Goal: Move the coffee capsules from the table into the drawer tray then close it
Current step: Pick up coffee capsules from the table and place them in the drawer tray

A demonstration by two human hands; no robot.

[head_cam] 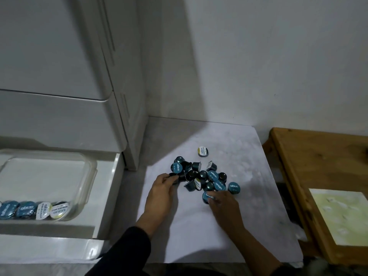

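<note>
A pile of capsules (201,177) lies on the white table (249,176) at centre frame, most dark with teal lids, a few with white lids. One white-lidded capsule (203,152) sits apart, just above the pile.

The left hand (162,193) reaches in from the lower centre, and its fingertips pinch a dark capsule (174,176) at the pile's left edge. The right hand (224,204), lower right of the pile, has its fingers curled onto a teal capsule (208,196) at the pile's near edge; whether it truly grips it or only touches it I cannot tell.

At left frame the drawer (108,188) stands open. In it sits a clear tray (87,176), with a row of capsules (33,210) along its near side, lids up: teal ones to the left, two white ones to the right. The rest of the tray floor is bare.

A wooden frame (294,168) stands at the right edge.
</note>
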